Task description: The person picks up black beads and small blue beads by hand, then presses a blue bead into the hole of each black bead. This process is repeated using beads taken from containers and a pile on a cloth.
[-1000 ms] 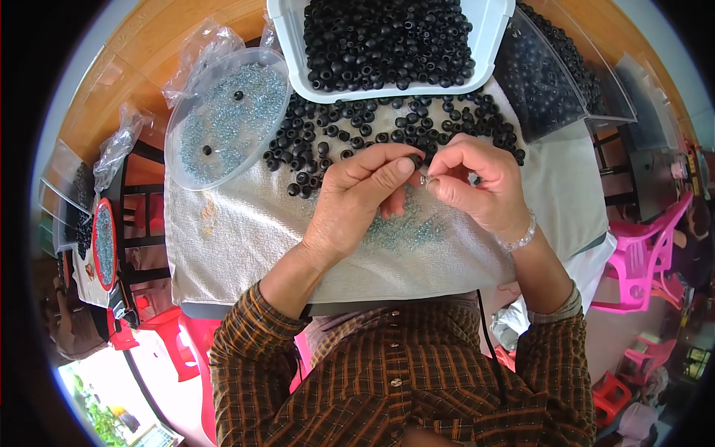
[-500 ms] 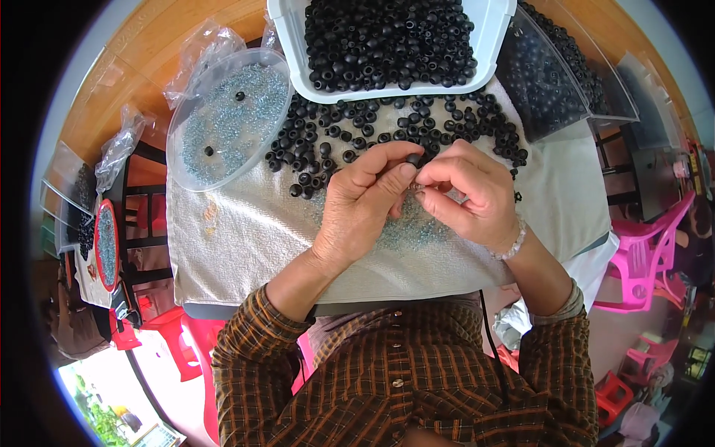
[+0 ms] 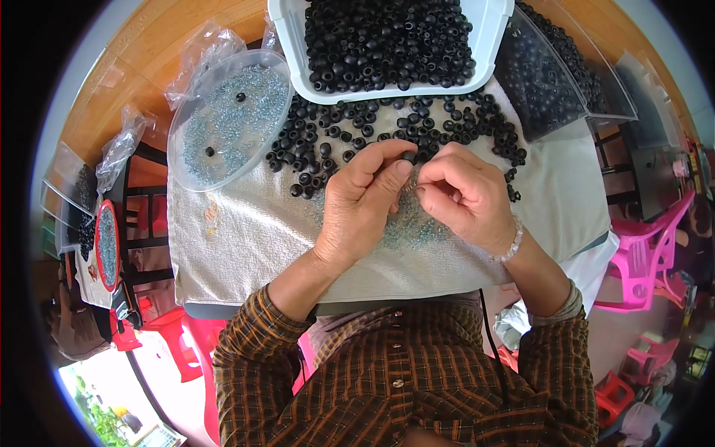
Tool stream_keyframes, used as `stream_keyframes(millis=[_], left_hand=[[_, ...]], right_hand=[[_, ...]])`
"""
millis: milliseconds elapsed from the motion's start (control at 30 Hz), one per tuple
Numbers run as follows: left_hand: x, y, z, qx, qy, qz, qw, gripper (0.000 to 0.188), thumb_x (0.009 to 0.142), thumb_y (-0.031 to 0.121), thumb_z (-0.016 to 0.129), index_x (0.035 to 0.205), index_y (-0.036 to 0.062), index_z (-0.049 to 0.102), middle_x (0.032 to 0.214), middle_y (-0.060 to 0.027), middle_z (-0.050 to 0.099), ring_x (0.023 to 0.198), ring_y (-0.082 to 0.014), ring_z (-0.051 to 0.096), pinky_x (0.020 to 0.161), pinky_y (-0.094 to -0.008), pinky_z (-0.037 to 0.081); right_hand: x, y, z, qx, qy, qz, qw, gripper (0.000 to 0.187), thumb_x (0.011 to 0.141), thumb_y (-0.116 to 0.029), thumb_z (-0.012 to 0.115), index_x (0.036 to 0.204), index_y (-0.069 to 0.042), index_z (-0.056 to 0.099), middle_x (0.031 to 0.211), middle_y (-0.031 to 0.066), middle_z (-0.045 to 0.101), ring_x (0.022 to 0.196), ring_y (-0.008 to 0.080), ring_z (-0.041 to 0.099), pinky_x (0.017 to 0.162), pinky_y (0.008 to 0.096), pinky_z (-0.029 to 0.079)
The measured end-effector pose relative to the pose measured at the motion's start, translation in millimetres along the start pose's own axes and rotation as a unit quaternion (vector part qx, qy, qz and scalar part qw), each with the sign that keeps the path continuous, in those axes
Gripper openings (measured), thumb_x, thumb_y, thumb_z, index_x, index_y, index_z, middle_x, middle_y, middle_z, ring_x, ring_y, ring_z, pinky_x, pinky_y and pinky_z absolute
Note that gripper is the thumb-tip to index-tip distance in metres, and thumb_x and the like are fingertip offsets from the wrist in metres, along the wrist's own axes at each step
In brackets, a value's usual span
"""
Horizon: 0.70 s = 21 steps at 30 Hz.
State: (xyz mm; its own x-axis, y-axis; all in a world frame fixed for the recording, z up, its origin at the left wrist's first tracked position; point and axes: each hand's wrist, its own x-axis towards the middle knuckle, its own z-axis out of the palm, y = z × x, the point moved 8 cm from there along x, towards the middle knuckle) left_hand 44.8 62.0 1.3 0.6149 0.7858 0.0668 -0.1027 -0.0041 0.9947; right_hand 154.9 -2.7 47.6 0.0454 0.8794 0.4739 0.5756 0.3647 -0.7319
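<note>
Over the towel-covered table, my left hand (image 3: 359, 205) pinches a round black bead (image 3: 408, 156) between thumb and forefinger. Close beside it, my right hand (image 3: 469, 195) is closed, thumb against forefinger; whatever it pinches is too small to make out. A narrow gap separates the two hands. Beneath them, tiny pale-blue glass beads (image 3: 413, 232) lie scattered on the cream towel (image 3: 253, 261). Behind my hands, many loose black beads (image 3: 302, 153) are spread over the cloth.
At the far side stands a white tub (image 3: 294, 63) heaped with black beads. Left of it, a clear round tray (image 3: 176, 160) holds small blue beads and two black ones. A clear box (image 3: 551, 82) of black beads sits at the far right. Pink chairs (image 3: 637, 253) stand to the right.
My hands have parted slightly: the right has moved a little right, the left slightly left. The black bead remains in my left fingers.
</note>
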Motion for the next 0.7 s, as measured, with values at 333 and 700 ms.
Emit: stream_keyframes(millis=[333,700], left_hand=[[0.0,2.1,0.8,-0.010,0.009,0.005,1.000,0.022,0.096,0.010,0.055,0.115,0.0035,0.061,0.075,0.0045,0.054,0.061,-0.0021,0.044,0.055,-0.0167,0.038],[0.2,-8.8,6.2,-0.140,-0.041,-0.084,0.986,0.021,0.096,0.012,0.055,0.113,0.0034,0.061,0.077,0.0018,0.058,0.060,-0.0039,0.049,0.052,-0.0179,0.039]], right_hand=[[-1.9,14.9,6.1,0.023,-0.027,0.066,0.997,0.012,0.083,-0.012,0.069,0.082,-0.001,0.063,0.070,0.0035,0.056,0.057,0.0097,0.050,0.051,0.0234,0.037],[-6.5,-24.0,-12.2,-0.121,0.083,-0.169,0.975,0.016,0.070,0.001,0.073,0.083,-0.002,0.065,0.077,0.0065,0.061,0.057,0.0123,0.057,0.049,0.0236,0.044]])
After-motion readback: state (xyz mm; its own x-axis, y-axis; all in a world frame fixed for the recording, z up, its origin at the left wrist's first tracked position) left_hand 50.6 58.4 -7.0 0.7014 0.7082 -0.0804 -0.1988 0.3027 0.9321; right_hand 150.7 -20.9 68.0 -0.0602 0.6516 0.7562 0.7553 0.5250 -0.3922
